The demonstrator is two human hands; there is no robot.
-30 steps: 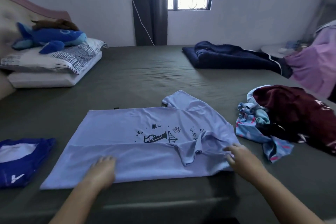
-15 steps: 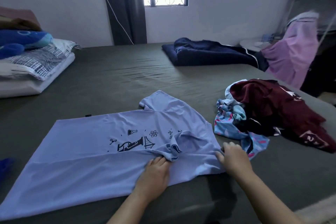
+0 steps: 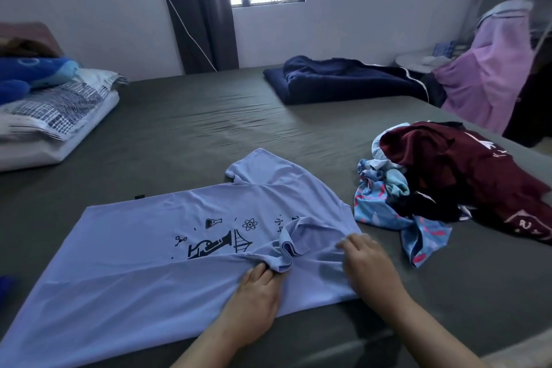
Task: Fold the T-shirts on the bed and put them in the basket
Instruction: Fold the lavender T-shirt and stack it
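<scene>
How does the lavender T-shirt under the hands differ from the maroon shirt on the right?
The lavender T-shirt lies spread flat, partly folded, with a black science print; the maroon shirt sits crumpled on a heap, with white markings. The left hand and right hand are on the lavender one; the maroon one is untouched. Both rest on the grey bed, not yet fully folded.

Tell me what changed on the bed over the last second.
The left hand slid from the pale lavender printed T-shirt's near hem, at the left, rightward to its bunched sleeve, fingers now at that fold. The right hand stayed resting on the shirt's right end. The crumpled maroon and blue-patterned clothes pile did not move.
</scene>
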